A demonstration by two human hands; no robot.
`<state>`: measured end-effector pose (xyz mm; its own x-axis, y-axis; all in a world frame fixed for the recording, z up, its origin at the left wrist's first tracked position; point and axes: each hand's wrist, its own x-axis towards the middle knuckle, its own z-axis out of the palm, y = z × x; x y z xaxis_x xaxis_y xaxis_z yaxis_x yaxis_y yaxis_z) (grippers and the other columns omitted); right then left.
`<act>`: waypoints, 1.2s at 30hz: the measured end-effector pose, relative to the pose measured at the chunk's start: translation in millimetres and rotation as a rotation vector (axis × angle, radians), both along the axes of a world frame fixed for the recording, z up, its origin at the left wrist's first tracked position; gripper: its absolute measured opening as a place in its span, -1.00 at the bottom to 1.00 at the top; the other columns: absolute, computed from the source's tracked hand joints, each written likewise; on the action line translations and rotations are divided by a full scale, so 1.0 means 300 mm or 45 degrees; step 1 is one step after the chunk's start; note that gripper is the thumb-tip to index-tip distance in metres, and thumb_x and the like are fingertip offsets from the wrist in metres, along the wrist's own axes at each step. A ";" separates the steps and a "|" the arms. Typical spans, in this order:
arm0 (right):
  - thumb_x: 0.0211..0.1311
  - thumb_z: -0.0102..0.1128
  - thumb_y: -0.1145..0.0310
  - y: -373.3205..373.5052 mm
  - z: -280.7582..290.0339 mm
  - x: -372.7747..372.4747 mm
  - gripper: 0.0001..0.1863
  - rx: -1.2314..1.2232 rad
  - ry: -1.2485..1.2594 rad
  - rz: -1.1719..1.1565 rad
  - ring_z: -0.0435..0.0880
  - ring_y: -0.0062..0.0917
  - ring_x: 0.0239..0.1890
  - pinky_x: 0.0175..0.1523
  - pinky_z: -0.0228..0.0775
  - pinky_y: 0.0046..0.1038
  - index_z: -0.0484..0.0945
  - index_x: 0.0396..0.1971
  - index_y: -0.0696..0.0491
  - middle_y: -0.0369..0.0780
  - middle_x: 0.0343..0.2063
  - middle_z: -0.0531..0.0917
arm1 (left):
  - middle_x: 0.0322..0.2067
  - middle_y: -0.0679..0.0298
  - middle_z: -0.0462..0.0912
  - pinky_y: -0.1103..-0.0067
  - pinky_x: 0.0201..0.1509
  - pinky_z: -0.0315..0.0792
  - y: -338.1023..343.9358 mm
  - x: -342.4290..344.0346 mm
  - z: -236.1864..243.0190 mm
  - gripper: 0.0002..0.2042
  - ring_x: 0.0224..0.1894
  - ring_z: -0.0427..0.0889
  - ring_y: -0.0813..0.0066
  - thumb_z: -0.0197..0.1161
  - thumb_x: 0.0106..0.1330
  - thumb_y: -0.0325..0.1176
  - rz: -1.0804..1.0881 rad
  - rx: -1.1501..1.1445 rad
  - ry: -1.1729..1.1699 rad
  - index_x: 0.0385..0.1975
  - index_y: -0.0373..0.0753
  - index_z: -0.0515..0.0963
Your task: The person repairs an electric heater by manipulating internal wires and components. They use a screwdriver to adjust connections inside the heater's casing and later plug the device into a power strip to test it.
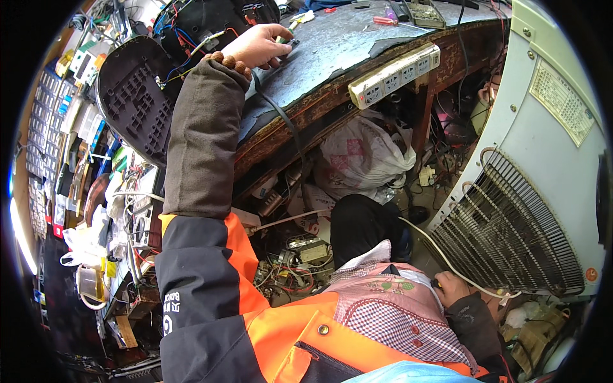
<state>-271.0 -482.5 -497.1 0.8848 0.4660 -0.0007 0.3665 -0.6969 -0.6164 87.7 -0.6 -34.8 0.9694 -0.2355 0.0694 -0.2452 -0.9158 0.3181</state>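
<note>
My left hand [257, 46], with a brown beaded bracelet at the wrist, reaches over the blue-grey worktop [332, 48]. Its fingers are bent together around a small dark piece whose kind I cannot make out. Beside that hand stands an open black plastic housing [135, 96] with moulded posts inside, and red, blue and yellow wires run from it to a second black shell [204, 22]. Low at the right, next to my apron [408, 313], my right hand [452, 288] has its fingers curled; something dark at the fingertips is too small to name.
A white power strip [394, 75] is fixed along the worktop's edge. A pink-handled screwdriver [385, 21] lies near a metal tray [426, 14]. To the right stands a large pale appliance with a grille [511, 230]. Below are a white bag [364, 153] and loose electronic parts [300, 262].
</note>
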 end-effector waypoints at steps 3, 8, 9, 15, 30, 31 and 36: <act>0.14 0.41 0.41 -0.001 -0.005 -0.004 -0.67 0.011 -0.015 -0.007 0.68 -0.01 -0.12 -0.04 0.54 -0.08 0.58 -0.08 0.08 -0.06 -0.18 0.65 | -0.27 0.32 0.73 0.60 -0.29 0.60 -0.004 0.000 -0.002 -0.61 -0.35 0.71 0.60 0.35 0.55 -0.20 0.002 -0.043 -0.004 0.30 -0.14 0.60; 0.13 0.41 0.42 -0.001 -0.003 -0.003 -0.67 -0.011 -0.030 0.002 0.68 -0.01 -0.14 -0.05 0.54 -0.08 0.58 -0.10 0.08 -0.05 -0.19 0.65 | -0.35 0.40 0.68 0.62 -0.33 0.57 0.010 0.025 -0.018 -0.63 -0.42 0.64 0.66 0.36 0.54 -0.26 -0.046 -0.099 0.058 0.28 -0.15 0.65; 0.13 0.41 0.42 0.000 -0.001 -0.002 -0.67 -0.010 -0.036 0.003 0.68 -0.01 -0.14 -0.05 0.54 -0.08 0.57 -0.10 0.08 -0.05 -0.19 0.64 | -0.35 0.41 0.67 0.62 -0.33 0.57 0.011 0.030 -0.019 -0.64 -0.42 0.62 0.67 0.36 0.53 -0.29 -0.055 -0.108 0.081 0.28 -0.15 0.66; 0.13 0.42 0.42 -0.001 0.002 0.000 -0.68 -0.010 -0.010 -0.004 0.69 -0.02 -0.14 -0.05 0.55 -0.08 0.58 -0.11 0.07 -0.06 -0.20 0.65 | -0.31 0.40 0.67 0.63 -0.30 0.57 -0.004 0.036 -0.018 -0.65 -0.39 0.62 0.66 0.33 0.47 -0.40 -0.078 0.037 0.042 0.23 -0.25 0.69; 0.13 0.43 0.43 0.001 0.004 -0.003 -0.67 -0.018 -0.002 0.015 0.68 -0.01 -0.14 -0.05 0.53 -0.08 0.58 -0.10 0.08 -0.04 -0.19 0.65 | -0.15 0.14 0.82 0.51 -0.03 0.67 -0.026 0.037 -0.025 -0.66 -0.16 0.78 0.39 0.50 0.37 -0.25 -0.169 0.134 -0.191 0.02 -0.34 0.74; 0.13 0.43 0.43 0.002 0.005 -0.004 -0.67 -0.014 -0.007 0.015 0.68 -0.01 -0.14 -0.05 0.53 -0.08 0.58 -0.10 0.08 -0.04 -0.19 0.65 | -0.14 0.12 0.82 0.49 -0.04 0.67 -0.029 0.032 -0.028 -0.64 -0.16 0.79 0.37 0.51 0.35 -0.23 -0.129 0.114 -0.186 0.04 -0.33 0.73; 0.14 0.42 0.43 0.002 0.008 -0.001 -0.67 -0.014 -0.011 0.016 0.69 -0.02 -0.14 -0.04 0.53 -0.08 0.58 -0.09 0.08 -0.04 -0.19 0.65 | -0.12 0.13 0.79 0.49 -0.07 0.69 -0.001 0.043 -0.022 -0.57 -0.14 0.78 0.36 0.51 0.37 -0.21 -0.191 0.029 -0.008 0.12 -0.35 0.69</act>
<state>-271.2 -481.8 -494.8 0.8789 0.4769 0.0017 0.3805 -0.6991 -0.6053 100.6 -1.0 -41.3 0.9228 -0.3792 0.0685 -0.3818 -0.8757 0.2955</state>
